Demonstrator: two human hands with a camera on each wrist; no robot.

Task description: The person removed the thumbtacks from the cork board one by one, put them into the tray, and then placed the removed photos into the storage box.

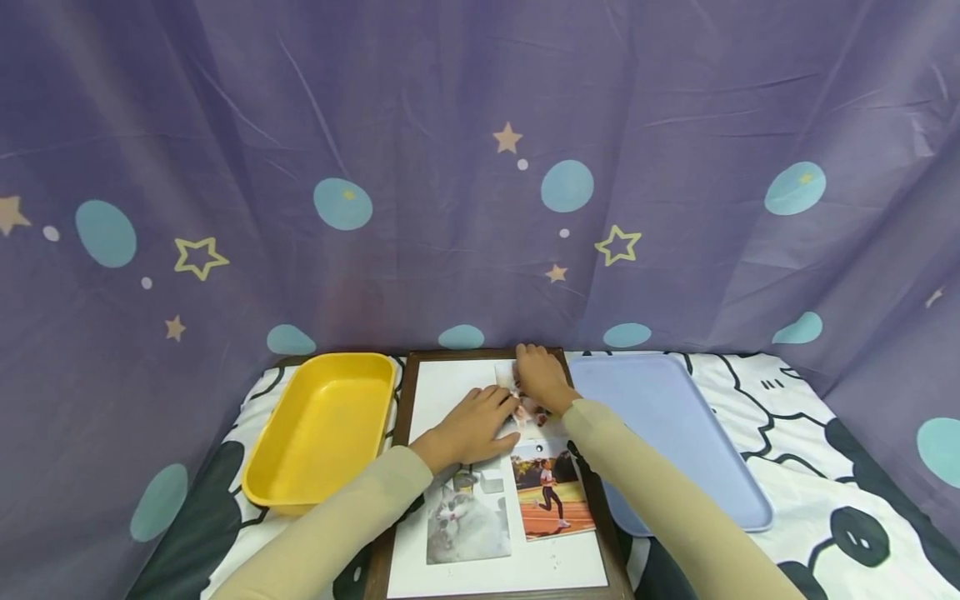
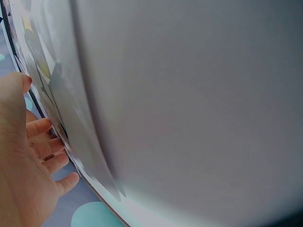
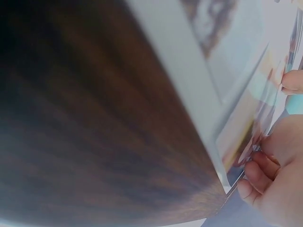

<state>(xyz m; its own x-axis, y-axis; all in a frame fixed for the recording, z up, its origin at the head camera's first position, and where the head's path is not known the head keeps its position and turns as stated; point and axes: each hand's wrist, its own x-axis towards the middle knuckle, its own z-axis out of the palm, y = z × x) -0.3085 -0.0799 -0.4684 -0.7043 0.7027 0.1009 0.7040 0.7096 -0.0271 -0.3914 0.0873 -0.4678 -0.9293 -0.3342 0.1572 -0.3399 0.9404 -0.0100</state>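
Note:
A white board in a brown wooden frame lies before me, with photos on it. My left hand rests over its middle, fingers spread and fairly straight, fingertips at the edge of the upper right photo. At that photo's top, my right hand bends down near the frame's corner. In the right wrist view its thumb and curled fingers meet at the photo's surface; I cannot tell what they pinch. Below are a runner photo with a small dark dot at its top, and a fluffy white cat photo, partly covered by the left hand.
A yellow tray stands left of the board, and a light blue tray lies to the right, partly under my right sleeve. Beneath is a black and white patterned cloth. A purple curtain hangs behind.

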